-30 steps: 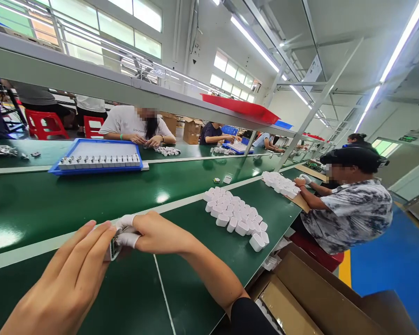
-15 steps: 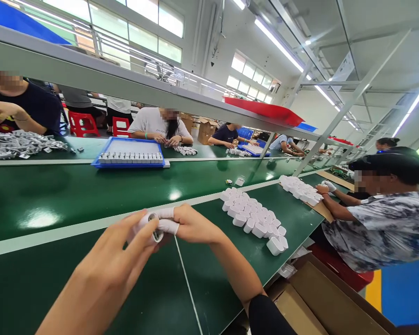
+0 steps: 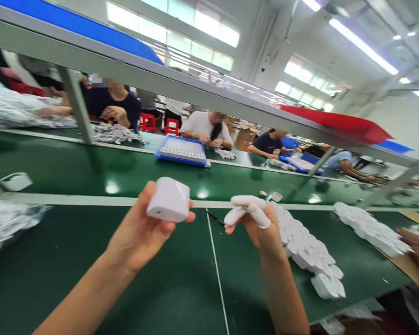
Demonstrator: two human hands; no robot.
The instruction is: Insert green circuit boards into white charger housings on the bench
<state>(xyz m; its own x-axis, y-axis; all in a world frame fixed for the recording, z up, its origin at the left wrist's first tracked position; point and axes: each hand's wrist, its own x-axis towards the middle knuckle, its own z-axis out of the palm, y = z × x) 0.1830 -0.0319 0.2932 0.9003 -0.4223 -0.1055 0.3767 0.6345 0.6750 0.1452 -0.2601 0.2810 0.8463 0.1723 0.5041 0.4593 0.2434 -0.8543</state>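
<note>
My left hand [image 3: 143,228] is closed around a white charger housing [image 3: 169,197], a rounded plastic box with a small slot low on its near face. It is held up above the green bench. My right hand [image 3: 253,216] has white finger cots on several fingers. Its fingers are bent together at the near end of a thin black stick-like tool [image 3: 215,217]; the exact kind is too small to tell. Right of that hand, rows of white housings [image 3: 307,246] stand on the bench.
A grey overhead shelf beam [image 3: 195,88] crosses above the bench. At left are a single white housing [image 3: 16,181] and a bag of white parts [image 3: 7,225]. A blue tray [image 3: 181,160] sits across the belt, where people work. More housings [image 3: 370,228] lie at right.
My hands have come apart. The left keeps the white housing, turned to show its outside; the right has let go of it and moved to the black tool. The view has swung left.
</note>
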